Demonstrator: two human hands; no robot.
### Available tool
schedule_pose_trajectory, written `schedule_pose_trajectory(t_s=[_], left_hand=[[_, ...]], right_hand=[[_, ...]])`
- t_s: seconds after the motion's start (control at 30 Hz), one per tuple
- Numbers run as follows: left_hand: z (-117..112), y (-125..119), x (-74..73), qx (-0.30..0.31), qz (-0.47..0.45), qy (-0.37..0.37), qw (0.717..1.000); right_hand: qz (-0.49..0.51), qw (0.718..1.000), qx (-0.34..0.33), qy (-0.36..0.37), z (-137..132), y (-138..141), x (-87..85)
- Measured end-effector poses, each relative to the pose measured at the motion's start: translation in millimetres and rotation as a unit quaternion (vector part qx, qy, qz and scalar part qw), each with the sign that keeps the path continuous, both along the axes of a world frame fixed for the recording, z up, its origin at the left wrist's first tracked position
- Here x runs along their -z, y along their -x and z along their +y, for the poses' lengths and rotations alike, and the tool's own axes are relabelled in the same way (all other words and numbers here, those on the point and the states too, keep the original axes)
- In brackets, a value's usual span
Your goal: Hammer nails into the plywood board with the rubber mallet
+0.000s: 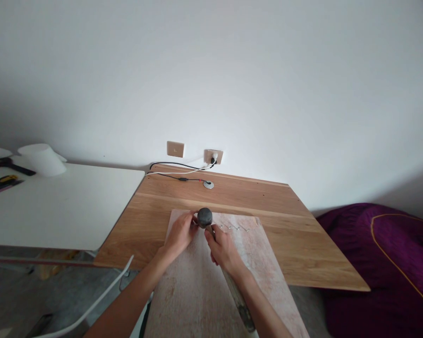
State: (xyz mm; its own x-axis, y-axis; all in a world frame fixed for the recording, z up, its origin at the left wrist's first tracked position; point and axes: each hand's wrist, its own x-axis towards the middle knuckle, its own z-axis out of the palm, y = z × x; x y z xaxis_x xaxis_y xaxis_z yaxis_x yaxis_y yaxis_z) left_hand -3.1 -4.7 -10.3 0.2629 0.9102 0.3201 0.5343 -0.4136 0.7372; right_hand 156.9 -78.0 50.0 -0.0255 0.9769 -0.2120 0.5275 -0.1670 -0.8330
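A pale, worn wooden board (257, 263) lies lengthwise on a wooden desk (155, 220), running toward me. My right hand (223, 249) is closed around the wooden handle of a hammer (205, 218), whose dark round head sits near the board's far end. My left hand (179, 233) rests on the board just left of the hammer head, fingers pinched together at something too small to make out. A row of several nails (237, 228) stands in the board to the right of the hammer head.
A white table (63, 206) adjoins the desk on the left, carrying a white bowl-like object (42, 158) and hand tools (3, 180). Wall sockets (213, 156) with cables sit behind the desk. A purple beanbag (380, 263) lies to the right. A white chair frame (102, 291) is below left.
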Motion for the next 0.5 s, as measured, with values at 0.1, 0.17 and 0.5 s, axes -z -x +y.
schedule_pose_trajectory(t_s=[0.1, 0.17, 0.5], left_hand=[[-0.4, 0.4, -3.4, 0.01, 0.003, 0.015, 1.0], [0.2, 1.1, -3.7, 0.019, 0.004, 0.014, 1.0], [1.9, 2.6, 4.1, 0.014, 0.005, 0.006, 1.0]], right_hand=[[0.001, 1.0, 0.0, -0.01, -1.5, 0.2, 2.9], [0.007, 1.0, 0.004, -0.017, -3.2, 0.6, 5.0], [-0.051, 0.998, -0.014, -0.027, -1.5, -0.1, 2.6]])
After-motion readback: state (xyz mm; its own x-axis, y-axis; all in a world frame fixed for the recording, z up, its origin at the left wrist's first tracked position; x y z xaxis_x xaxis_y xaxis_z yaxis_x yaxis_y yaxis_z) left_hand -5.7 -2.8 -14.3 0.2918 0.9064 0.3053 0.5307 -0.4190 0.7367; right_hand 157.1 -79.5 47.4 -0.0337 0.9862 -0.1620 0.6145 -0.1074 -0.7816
